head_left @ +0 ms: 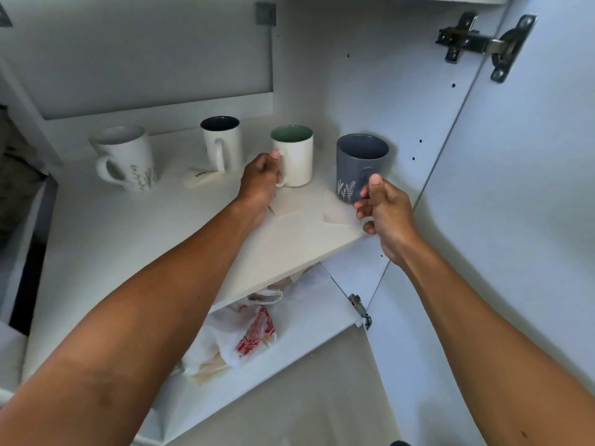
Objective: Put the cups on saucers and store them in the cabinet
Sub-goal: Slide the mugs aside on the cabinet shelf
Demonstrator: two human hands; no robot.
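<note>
Presently, on the cabinet shelf (161, 226): left hand (261, 181) is gripping the handle of a white cup with green interior (294, 156); right hand (384, 209) is closing round the handle of a grey cup with plant motif (359, 162); two white cups are standing beyond the left hand, one dark-lined (222, 143), one sprig-patterned (125, 156); pale square coasters (286, 204) are lying between the hands; a plastic bag (238, 336) is sitting on the shelf beneath.
</note>
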